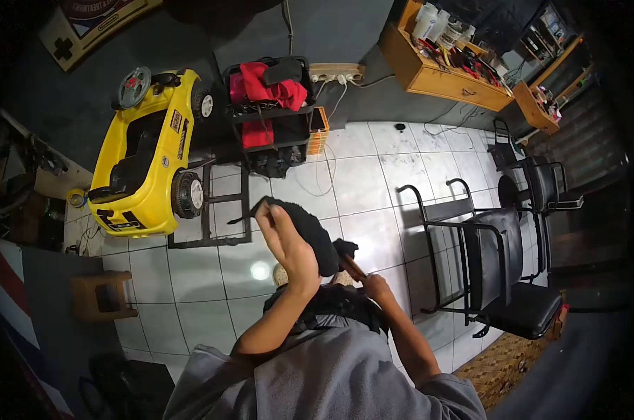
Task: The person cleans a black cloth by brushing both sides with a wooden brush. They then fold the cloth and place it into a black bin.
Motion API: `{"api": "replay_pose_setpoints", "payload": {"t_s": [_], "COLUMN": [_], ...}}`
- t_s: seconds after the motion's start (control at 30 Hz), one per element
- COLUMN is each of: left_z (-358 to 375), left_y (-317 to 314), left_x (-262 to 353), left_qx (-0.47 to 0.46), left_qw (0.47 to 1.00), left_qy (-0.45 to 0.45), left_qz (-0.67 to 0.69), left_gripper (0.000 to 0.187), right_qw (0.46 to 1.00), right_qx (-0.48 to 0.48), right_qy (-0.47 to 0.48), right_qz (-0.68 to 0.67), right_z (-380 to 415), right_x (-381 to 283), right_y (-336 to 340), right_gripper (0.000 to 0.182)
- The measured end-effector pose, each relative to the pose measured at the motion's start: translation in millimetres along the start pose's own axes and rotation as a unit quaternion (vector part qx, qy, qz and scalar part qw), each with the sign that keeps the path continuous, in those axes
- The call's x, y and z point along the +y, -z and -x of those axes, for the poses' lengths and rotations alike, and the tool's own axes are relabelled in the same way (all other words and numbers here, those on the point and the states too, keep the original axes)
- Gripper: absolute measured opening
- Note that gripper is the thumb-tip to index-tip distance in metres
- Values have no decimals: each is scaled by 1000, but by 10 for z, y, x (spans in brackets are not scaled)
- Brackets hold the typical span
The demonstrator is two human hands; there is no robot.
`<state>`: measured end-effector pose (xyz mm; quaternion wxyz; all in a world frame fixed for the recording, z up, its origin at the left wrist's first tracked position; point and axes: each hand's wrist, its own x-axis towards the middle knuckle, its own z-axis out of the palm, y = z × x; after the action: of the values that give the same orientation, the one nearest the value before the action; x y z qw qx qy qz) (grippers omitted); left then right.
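My left hand is raised in front of me, its thumb and fingers pointing up along a black, soft-looking fabric piece that it holds. A thin dark strap or cord sticks out from the left end of the fabric. Lower and to the right, my right hand is closed around the brown wooden handle of a brush. The brush's dark head is up close by the lower right edge of the fabric. What the black piece is exactly, I cannot tell.
A yellow toy car stands left, by a black metal frame on the tiles. A black trolley carries red cloth. Black chairs stand right, a brown stool left. A wooden drawer shelf holds tools and bottles.
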<state>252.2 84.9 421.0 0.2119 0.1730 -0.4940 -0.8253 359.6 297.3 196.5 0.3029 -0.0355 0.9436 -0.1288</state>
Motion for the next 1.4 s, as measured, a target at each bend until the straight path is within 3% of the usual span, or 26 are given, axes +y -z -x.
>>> {"api": "replay_pose_setpoints", "payload": {"t_s": [0.07, 0.1, 0.13, 0.2, 0.23, 0.27, 0.3, 0.33, 0.43, 0.5, 0.6, 0.67, 0.73, 0.8, 0.87, 0.93, 0.97, 1.07, 1.1, 1.13, 1.17, 1.2, 1.23, 1.27, 1.33, 1.4], "left_z": [78, 134, 212, 307, 273, 341, 375, 381, 292, 104, 40, 20, -41, -67, -134, -229, -264, -518, -633, -700, -770, -826, -860, -855, -778, -677], "left_y": [45, 134, 133, 174, 301, 339, 421, 470, 551, 689, 908, 983, 1227, 1453, 1556, 1607, 1597, 1597, 1571, 1315, 1100, 966, 834, 677, 440, 472], "left_x": [-104, -142, -124, -221, -419, -232, -393, -540, -417, -369, -468, -466, -675, -934, -1014, -1020, -983, -1203, -1289, -1158, -955, -821, -628, -340, 151, 293], "left_qx": [-3, -57, -77, -116, -199, -281, -331, -380, -397, -426, -498, -496, -525, -498, -450, -448, -437, -435, -441, -420, -388, -368, -348, -336, -319, -285], "left_qw": [991, 993, 992, 986, 947, 925, 912, 895, 868, 821, 829, 825, 664, 678, 663, 664, 649, 629, 626, 626, 656, 683, 727, 755, 757, 755], "left_qy": [-68, -9, -4, -18, -123, 88, 96, 103, 90, 125, 71, 106, -46, -47, -139, -162, -189, -211, -204, -121, -171, -207, -228, -323, -411, -463], "left_qz": [-113, -99, -99, -116, -219, -239, -225, -210, -284, -359, -247, -248, -531, -539, -582, -576, -593, -610, -610, -646, -625, -596, -546, -462, -394, -368], "left_gripper": [25, 22, 22, 20, 18, 18, 18, 18, 19, 20, 21, 23, 25, 25, 23, 18, 16, 14, 15, 17, 22, 24, 25, 32, 40, 41], "right_qw": [987, 967, 938, 922, 923, 872, 798, 772, 789, 828, 870, 869, 865, 857, 897, 930, 936, 966, 956, 945, 916, 906, 876, 819, 714, 659], "right_qx": [46, 45, 24, 55, 55, 85, 113, 69, 108, 70, 75, 98, 113, 164, 197, 228, 248, 202, 248, 291, 362, 399, 448, 515, 632, 642], "right_qy": [-28, -56, -150, -145, -146, -62, 24, 62, 98, -5, 25, 84, 146, 121, 102, 24, 32, 26, 34, 51, 86, 26, -12, -51, 157, 210], "right_qz": [-149, -245, -312, -354, -353, -478, -591, -629, -597, -556, -486, -478, -467, -473, -384, -286, -246, -160, -152, -141, -147, -138, -180, -247, -257, -331], "right_z": [-3, 112, 220, 411, 489, 540, 592, 622, 513, 490, 550, 663, 753, 808, 752, 669, 561, 235, 138, 32, -3, -13, 165, 249, 419, 530], "right_x": [55, -109, -319, -582, -703, -835, -964, -1082, -1156, -1074, -1055, -1100, -1138, -1059, -833, -709, -607, -293, -253, -173, -200, -225, -454, -612, -723, -834], "right_y": [150, 449, 757, 1203, 1279, 1327, 1376, 1473, 1357, 1244, 1298, 1440, 1542, 1627, 1558, 1480, 1346, 1068, 1021, 988, 1106, 1234, 1517, 1703, 1961, 2019], "right_gripper": [48, 60, 54, 49, 49, 42, 38, 29, 21, 20, 24, 21, 19, 18, 20, 24, 16, 6, 3, 3, 4, 4, 22, 23, 25, 28]}}
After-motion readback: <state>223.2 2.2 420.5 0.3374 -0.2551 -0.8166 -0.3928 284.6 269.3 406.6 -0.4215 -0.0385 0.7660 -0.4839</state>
